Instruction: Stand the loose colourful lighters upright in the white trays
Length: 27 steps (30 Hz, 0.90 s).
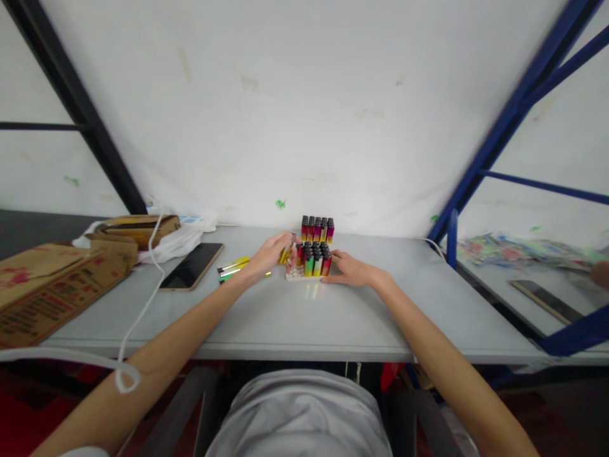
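Observation:
A white tray [295,277] stands at the middle of the table, with rows of upright colourful lighters [317,261] filling its right part. Pale empty slots show on its left. My left hand [267,255] is closed on a yellow lighter [285,255], tilted just beside the tray's left end. At the tray's right end, my right hand [353,269] grips it with the thumb at the front corner and the fingers further back. Behind it stands another block of upright lighters [317,229]. Several loose lighters [234,266], yellow and green among them, lie left of my left hand, partly hidden by the forearm.
A dark phone [192,266] lies on the grey table [304,320] to the left. Beyond it are cardboard boxes [61,282], white plastic bags [176,244] and a hanging white cable [143,311]. A blue metal frame [499,120] rises at right, with another person's hand [600,274] past it.

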Motion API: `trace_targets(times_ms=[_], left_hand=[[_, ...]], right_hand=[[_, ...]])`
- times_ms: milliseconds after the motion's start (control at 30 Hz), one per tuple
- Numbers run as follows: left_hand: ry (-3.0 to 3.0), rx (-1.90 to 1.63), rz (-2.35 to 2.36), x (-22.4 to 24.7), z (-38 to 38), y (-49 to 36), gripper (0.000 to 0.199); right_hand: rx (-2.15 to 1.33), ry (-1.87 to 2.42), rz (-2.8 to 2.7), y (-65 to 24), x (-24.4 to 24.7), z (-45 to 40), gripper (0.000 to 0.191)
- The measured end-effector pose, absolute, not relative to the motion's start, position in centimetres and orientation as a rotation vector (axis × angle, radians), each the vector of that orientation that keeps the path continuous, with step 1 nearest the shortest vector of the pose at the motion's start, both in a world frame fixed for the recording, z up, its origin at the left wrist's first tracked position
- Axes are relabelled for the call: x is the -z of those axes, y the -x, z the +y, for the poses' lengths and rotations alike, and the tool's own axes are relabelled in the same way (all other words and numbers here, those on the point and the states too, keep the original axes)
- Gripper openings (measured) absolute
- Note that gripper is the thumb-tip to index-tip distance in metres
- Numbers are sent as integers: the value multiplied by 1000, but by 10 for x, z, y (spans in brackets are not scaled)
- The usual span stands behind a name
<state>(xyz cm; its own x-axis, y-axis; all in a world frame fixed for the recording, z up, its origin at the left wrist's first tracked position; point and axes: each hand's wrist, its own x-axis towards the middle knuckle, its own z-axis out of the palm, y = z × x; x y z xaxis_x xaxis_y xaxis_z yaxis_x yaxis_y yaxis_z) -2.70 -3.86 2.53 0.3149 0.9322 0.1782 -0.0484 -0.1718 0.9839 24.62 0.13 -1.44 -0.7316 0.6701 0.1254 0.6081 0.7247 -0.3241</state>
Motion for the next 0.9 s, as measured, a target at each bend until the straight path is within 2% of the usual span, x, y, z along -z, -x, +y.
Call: trace_targets(times_ms=[133,500,900], left_hand=[[-1716,-1180,1000,-26,-35,30,51],[-2213,-1173,1121,-27,-40,38,27],[-2271,-974,1035,-28,-36,46,28]], right_hand=[[-386,1029,-2697,-246,13,0,78],[-383,1025,-2690,-245,12,-2,73],[-373,981,-2690,-245,13,0,72]])
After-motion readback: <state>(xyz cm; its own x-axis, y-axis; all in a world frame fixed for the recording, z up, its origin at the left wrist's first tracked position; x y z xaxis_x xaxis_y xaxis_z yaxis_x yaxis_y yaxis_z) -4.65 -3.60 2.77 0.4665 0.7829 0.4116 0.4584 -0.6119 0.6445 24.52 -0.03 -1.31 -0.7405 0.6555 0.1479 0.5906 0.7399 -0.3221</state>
